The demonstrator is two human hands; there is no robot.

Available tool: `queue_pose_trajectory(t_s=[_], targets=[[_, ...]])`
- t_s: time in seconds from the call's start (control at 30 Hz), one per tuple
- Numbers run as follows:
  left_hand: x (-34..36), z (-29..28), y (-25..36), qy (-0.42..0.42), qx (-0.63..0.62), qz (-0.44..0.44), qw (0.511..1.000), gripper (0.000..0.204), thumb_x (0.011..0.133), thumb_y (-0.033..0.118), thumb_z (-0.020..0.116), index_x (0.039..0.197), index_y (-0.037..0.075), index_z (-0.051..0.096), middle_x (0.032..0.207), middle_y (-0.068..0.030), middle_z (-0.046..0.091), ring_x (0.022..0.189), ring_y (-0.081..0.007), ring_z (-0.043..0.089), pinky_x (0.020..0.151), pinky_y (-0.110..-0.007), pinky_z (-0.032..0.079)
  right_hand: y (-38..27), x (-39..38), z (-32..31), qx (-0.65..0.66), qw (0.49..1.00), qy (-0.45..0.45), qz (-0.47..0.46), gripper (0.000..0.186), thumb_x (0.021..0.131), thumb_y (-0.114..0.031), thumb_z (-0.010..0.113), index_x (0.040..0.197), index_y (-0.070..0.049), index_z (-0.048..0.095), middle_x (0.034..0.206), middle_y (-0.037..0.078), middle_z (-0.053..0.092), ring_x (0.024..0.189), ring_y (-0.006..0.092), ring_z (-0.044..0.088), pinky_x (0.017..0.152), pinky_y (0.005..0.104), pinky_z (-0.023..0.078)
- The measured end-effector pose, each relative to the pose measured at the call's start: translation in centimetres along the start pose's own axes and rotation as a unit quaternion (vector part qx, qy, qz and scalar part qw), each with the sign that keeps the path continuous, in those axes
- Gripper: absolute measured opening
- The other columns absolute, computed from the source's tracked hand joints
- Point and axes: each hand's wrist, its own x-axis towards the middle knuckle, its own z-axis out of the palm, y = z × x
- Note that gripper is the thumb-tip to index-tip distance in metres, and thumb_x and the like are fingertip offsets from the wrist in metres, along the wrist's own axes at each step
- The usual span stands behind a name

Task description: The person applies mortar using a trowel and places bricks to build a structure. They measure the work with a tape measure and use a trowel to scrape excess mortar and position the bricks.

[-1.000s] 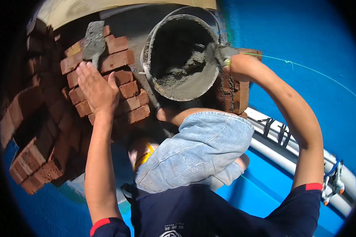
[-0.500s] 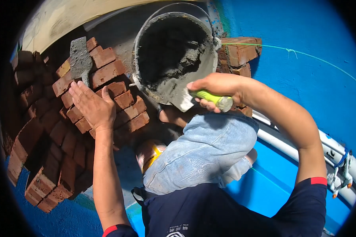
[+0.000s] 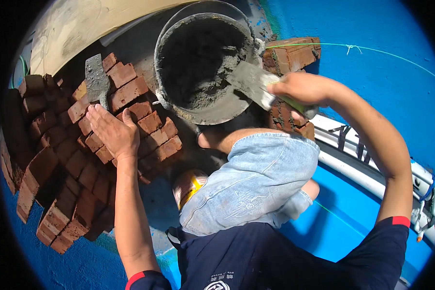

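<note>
My right hand (image 3: 305,91) is wrapped round the yellow-green handle of a flat-bladed scraper (image 3: 250,83). Its grey, mortar-smeared blade reaches left over the right rim of a bucket (image 3: 160,87). Grey mortar (image 3: 203,63) coats the inside of this bucket, with lumps near the blade. My left hand (image 3: 115,131) lies palm down, fingers stretched out, over a stack of red bricks (image 3: 152,123). Just beyond those fingertips a mortar-covered trowel (image 3: 97,77) rests on the bricks; its handle is hidden, perhaps under the hand.
More bricks (image 3: 58,212) are piled at the left. Mortared brickwork (image 3: 295,53) stands right of the bucket against a blue wall (image 3: 362,24), with a green string line (image 3: 386,51) across it. White pipes (image 3: 345,166) run along the right. A can (image 3: 187,186) sits by my knee.
My right hand has moved right and slightly up, drawing the scraper from the bucket's near rim to its right rim. More of the blade shows now. My left hand stays on the bricks.
</note>
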Motion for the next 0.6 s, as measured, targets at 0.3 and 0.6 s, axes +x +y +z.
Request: queue_pose_trajectory(t_s=[0.3, 0.6], targets=[[0.1, 0.2, -0.2, 0.016, 0.023, 0.013, 1.000, 0.078, 0.097, 0.046, 0.048, 0.145, -0.011, 0.024, 0.152, -0.0286, 0.026, 0.142, -0.0430, 0.023, 0.117, -0.048, 0.020, 0.5, 1.1, 16.6, 0.566, 0.812, -0.139, 0.018, 0.040, 0.098, -0.029, 0.054, 0.122, 0.001, 0.041, 0.087, 0.014, 0.058, 0.066, 0.0305, 0.067, 0.054, 0.0429, 0.058], [0.1, -0.2, -0.1, -0.007, 0.012, 0.006, 1.000, 0.082, 0.093, 0.041, 0.055, 0.146, -0.010, 0.020, 0.154, -0.0286, 0.021, 0.144, -0.0431, 0.019, 0.118, -0.048, 0.017, -5.0, 5.0, 16.5, 0.647, 0.743, -0.137, -0.107, 0.027, 0.096, -0.024, 0.054, 0.111, -0.003, 0.045, 0.086, 0.014, 0.059, 0.064, 0.0248, 0.062, 0.056, 0.0363, 0.055]])
